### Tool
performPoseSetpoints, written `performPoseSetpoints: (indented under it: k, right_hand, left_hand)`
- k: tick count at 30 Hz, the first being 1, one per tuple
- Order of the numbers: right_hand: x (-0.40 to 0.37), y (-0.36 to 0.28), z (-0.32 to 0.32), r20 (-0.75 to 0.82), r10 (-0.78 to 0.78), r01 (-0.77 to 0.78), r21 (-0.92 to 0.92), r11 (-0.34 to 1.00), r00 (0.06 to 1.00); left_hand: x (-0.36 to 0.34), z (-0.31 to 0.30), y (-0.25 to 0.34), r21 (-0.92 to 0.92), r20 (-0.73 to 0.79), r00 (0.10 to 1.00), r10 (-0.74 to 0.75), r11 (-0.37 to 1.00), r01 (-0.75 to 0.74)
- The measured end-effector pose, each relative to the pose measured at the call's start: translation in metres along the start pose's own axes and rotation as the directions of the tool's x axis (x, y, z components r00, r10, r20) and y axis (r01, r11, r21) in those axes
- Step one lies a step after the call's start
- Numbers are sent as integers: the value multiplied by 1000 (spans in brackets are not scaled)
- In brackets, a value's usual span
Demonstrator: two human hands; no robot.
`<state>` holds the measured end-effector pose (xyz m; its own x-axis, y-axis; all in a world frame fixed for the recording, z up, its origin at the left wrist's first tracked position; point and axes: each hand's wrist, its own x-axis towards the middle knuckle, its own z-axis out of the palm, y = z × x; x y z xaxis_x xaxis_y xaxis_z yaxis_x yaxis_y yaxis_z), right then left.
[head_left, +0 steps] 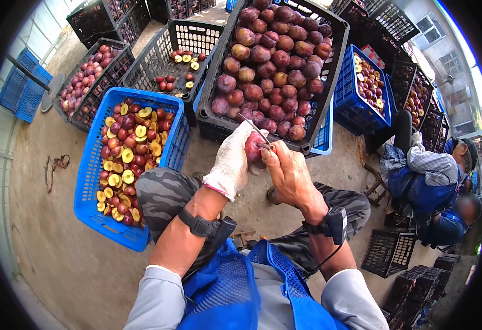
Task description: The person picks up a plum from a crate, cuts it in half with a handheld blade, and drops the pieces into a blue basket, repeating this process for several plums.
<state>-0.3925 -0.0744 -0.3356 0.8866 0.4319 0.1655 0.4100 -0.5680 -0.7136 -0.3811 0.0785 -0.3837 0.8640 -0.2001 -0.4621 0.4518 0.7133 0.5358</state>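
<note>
My left hand [232, 159], in a white cloth glove, grips a dark red plum [253, 147] in front of my knees. A thin-bladed knife [256, 131] is held in my bare right hand [285, 170], its blade lying across the top of the plum. Just beyond my hands stands a black crate [329, 71] heaped with whole plums. To my left sits a blue crate [89, 181] filled with halved plums, yellow flesh showing.
Black crates with a few plum halves [183, 66] and with whole plums [89, 82] stand farther left. A blue crate of halves [365, 82] is at the right. A seated person in blue [428, 181] works at the right. Empty black crates [389, 250] lie nearby.
</note>
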Motion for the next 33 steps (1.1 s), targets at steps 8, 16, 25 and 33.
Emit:
performPoseSetpoints:
  k: [8, 16, 25, 33]
  right_hand:
    - [-9, 16, 4, 78, -69, 72, -34, 997, 995]
    - [-13, 40, 35, -48, -54, 38, -284, 958, 997]
    - [0, 46, -70, -332, -19, -127, -412, 903, 943]
    - [-50, 2, 6, 41, 111, -108, -74, 991, 993]
  left_hand:
    - [0, -9, 1, 188, -41, 995, -91, 977, 97]
    - [30, -30, -22, 256, -155, 988, -2, 966, 42]
    - [-2, -14, 12, -56, 134, 949, -287, 953, 297]
    - [-8, -13, 12, 39, 138, 955, -261, 965, 258]
